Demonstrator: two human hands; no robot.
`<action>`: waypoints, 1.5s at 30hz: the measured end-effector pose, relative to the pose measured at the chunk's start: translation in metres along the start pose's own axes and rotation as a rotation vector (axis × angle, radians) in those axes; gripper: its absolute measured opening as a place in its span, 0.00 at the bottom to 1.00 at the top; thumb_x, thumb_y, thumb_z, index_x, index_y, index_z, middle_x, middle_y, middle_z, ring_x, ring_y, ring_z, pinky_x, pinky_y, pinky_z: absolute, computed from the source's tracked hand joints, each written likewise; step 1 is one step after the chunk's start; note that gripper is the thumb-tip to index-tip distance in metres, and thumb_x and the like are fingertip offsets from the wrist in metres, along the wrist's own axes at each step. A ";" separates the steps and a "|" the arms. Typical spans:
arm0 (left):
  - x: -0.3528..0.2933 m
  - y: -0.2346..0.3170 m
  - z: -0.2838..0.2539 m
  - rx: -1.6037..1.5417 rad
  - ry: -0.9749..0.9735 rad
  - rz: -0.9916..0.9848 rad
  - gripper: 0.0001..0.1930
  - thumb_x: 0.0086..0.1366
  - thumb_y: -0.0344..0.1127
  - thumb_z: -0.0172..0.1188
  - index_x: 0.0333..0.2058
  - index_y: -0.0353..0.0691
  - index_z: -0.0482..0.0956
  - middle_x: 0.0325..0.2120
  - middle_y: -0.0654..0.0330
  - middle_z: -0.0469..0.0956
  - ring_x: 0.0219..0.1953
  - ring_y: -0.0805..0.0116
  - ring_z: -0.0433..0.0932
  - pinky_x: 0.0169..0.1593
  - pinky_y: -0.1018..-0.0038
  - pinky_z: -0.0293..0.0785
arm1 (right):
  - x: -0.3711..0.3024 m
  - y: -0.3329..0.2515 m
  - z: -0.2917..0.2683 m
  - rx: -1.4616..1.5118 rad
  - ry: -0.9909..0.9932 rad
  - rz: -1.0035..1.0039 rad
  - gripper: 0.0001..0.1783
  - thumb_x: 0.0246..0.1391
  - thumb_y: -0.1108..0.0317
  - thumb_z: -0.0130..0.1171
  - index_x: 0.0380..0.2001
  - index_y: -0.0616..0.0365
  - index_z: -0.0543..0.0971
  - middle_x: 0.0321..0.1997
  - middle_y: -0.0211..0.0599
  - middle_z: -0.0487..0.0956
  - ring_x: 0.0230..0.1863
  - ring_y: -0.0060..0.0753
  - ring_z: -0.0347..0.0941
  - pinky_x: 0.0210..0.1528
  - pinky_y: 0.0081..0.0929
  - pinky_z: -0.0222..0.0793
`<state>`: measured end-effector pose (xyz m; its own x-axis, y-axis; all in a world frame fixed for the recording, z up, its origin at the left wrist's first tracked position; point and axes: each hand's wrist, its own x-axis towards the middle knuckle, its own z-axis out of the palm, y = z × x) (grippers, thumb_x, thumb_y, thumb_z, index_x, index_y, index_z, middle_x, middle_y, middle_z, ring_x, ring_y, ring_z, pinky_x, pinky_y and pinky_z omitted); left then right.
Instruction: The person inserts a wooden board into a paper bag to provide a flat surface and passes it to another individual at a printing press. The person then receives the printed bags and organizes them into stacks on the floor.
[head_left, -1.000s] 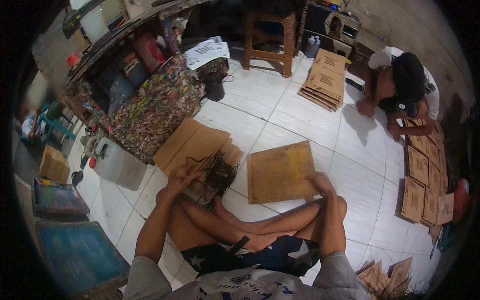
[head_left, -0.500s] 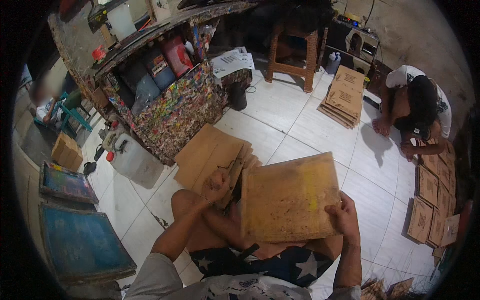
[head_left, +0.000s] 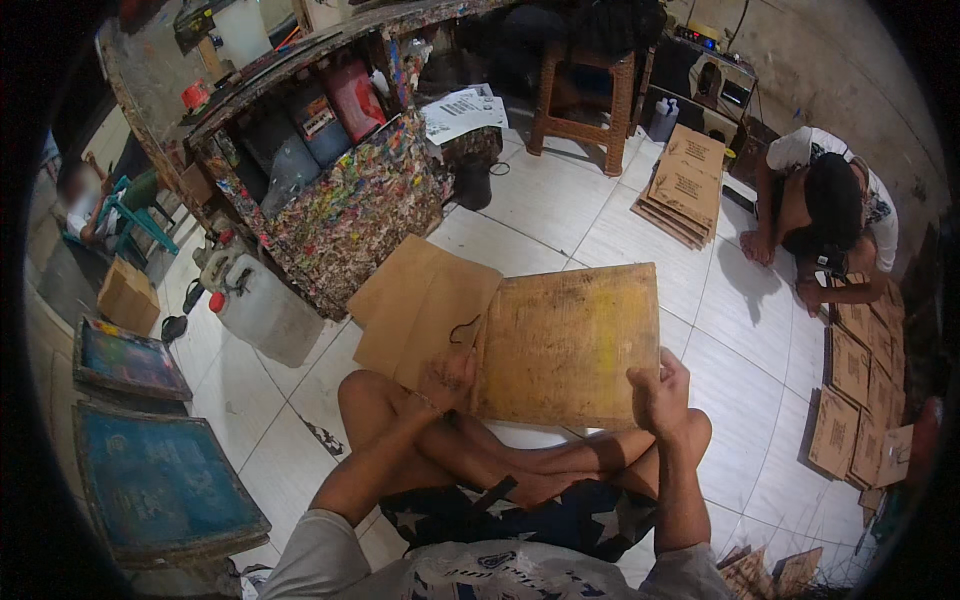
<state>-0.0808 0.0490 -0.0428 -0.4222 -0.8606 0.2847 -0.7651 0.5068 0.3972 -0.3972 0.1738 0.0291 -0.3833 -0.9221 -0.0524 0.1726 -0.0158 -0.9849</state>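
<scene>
Along the far left, a person [head_left: 85,218] sits on a teal plastic chair [head_left: 155,232], with a cardboard box [head_left: 130,297] on the floor nearer by. Below the box, two framed screens lie one beyond the other: a smaller, paint-streaked screen [head_left: 130,360] and a larger blue screen [head_left: 165,480]. Next comes a translucent jerrycan [head_left: 270,312] with a red cap, standing on the tiled floor [head_left: 740,390] just beside a paint-crusted bench [head_left: 330,210]. Printed paper sheets [head_left: 465,118] lie at the bench's right end.

Before the wearer's crossed legs, plain brown sheets [head_left: 415,305] lie fanned in a pile. The left hand [head_left: 447,382] is at their near right part, fingers bent, with a thin dark cord [head_left: 463,328] just beyond it; whether it grips anything cannot be told. To its right is the yellow-stained board [head_left: 570,345], its left side overlapping the brown sheets. The right hand [head_left: 663,395] grips the board's right edge near the lower corner, thumb on top.

Farther off stands a brown plastic stool [head_left: 580,112], then a stack of printed brown bags [head_left: 683,182]. On the right, a crouching co-worker [head_left: 835,195] reaches toward overlapping rows of printed brown pieces [head_left: 850,375].
</scene>
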 end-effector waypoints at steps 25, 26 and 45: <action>-0.008 -0.042 0.033 0.477 -0.012 0.531 0.19 0.58 0.34 0.54 0.48 0.37 0.74 0.40 0.54 0.77 0.39 0.55 0.77 0.37 0.63 0.75 | -0.015 0.040 -0.014 0.279 0.078 0.010 0.19 0.51 0.81 0.55 0.48 0.75 0.70 0.41 0.45 0.79 0.39 0.29 0.76 0.43 0.23 0.72; -0.013 -0.049 0.036 0.457 -0.018 0.533 0.19 0.58 0.33 0.53 0.49 0.39 0.74 0.40 0.54 0.77 0.39 0.55 0.77 0.37 0.64 0.75 | -0.015 0.040 -0.012 0.287 0.074 0.000 0.19 0.51 0.80 0.55 0.48 0.75 0.70 0.41 0.45 0.79 0.39 0.29 0.76 0.43 0.23 0.72; 0.009 -0.022 0.029 0.281 -0.223 0.542 0.07 0.50 0.35 0.55 0.27 0.39 0.74 0.25 0.54 0.72 0.29 0.56 0.74 0.31 0.63 0.71 | -0.055 0.023 0.059 0.105 0.036 0.156 0.16 0.57 0.77 0.50 0.49 0.66 0.67 0.42 0.40 0.77 0.46 0.27 0.71 0.50 0.25 0.66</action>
<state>-0.0819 0.0287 -0.0747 -0.8520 -0.4913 0.1808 -0.5003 0.8659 -0.0045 -0.3184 0.2009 0.0186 -0.3760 -0.9024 -0.2104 0.3258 0.0838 -0.9417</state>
